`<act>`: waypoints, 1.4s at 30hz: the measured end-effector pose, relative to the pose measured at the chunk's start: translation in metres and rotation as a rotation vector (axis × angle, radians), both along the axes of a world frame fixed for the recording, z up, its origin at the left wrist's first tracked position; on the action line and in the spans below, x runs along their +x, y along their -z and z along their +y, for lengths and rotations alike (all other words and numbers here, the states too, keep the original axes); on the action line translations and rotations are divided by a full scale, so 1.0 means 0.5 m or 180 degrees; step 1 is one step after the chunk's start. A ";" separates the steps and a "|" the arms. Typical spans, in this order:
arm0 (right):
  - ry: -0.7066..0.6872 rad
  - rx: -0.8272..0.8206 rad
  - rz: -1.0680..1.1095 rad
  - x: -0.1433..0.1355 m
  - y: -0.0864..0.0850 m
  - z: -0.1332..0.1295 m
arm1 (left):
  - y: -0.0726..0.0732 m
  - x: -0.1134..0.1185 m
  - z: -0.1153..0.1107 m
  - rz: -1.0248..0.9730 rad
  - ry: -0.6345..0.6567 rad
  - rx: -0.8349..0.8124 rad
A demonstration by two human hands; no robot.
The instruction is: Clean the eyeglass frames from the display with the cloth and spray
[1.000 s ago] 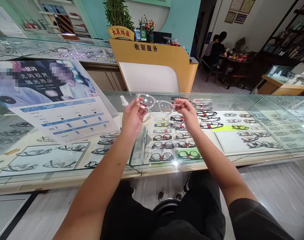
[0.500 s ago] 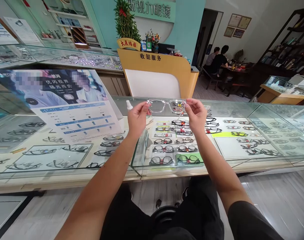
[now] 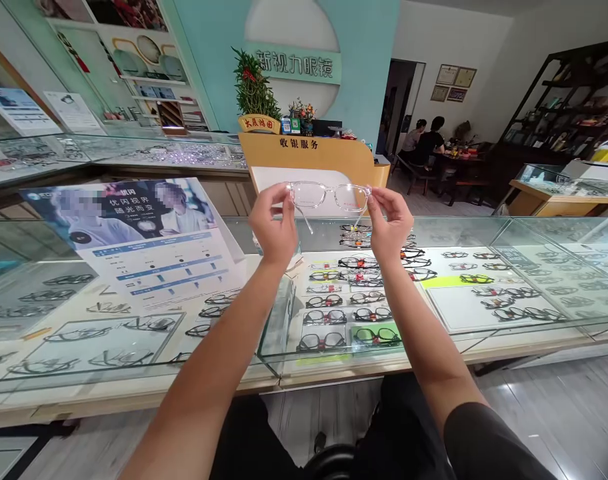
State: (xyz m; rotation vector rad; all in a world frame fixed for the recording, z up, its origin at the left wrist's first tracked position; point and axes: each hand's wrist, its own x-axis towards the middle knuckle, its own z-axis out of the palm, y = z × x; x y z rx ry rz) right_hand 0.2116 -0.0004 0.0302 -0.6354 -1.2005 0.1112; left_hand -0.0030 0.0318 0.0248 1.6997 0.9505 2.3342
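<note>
While in two hands (image 3: pixel 277 225) (image 3: pixel 391 225), one eyeglass-frame (image 3: pixel 331 192)

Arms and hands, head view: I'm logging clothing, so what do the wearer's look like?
The left hand and right hand are ungloved, with no rings visible. The left forearm and right forearm are bare, no watch or bracelet showing. A plain dark sleeve ends above the right forearm; none shows on the left.

Over there, a poster (image 3: pixel 184 250) stands on the display counter (image 3: pixel 344 379), left of the eyeglasses (image 3: pixel 330 189); spectacle frames (image 3: pixel 324 318) lie inside, a desk (image 3: pixel 309 156) behind.
</note>
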 end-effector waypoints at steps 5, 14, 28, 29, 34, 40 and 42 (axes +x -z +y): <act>0.0070 -0.0357 0.0170 -0.003 0.046 0.013 | 0.055 0.016 -0.003 0.0049 -0.0329 -0.0066; 0.0233 -0.0450 0.0192 0.004 0.075 0.027 | 0.082 0.017 -0.016 0.0145 -0.0331 -0.0019; 0.0255 -0.0408 -0.0427 -0.006 0.101 0.019 | 0.100 0.025 -0.017 0.0696 -0.0228 -0.0148; 0.0258 -0.0388 -0.0487 -0.006 0.103 0.019 | 0.103 0.026 -0.015 0.0686 -0.0217 -0.0188; 0.0295 -0.0299 -0.0749 -0.010 0.106 0.018 | 0.110 0.025 -0.008 0.0517 -0.0195 -0.0227; 0.0291 -0.0335 -0.0786 -0.027 0.096 0.008 | 0.107 0.016 -0.007 0.0537 -0.0370 -0.0173; 0.0279 -0.0363 -0.0759 -0.030 0.094 0.007 | 0.108 0.013 -0.005 0.0541 -0.0377 -0.0166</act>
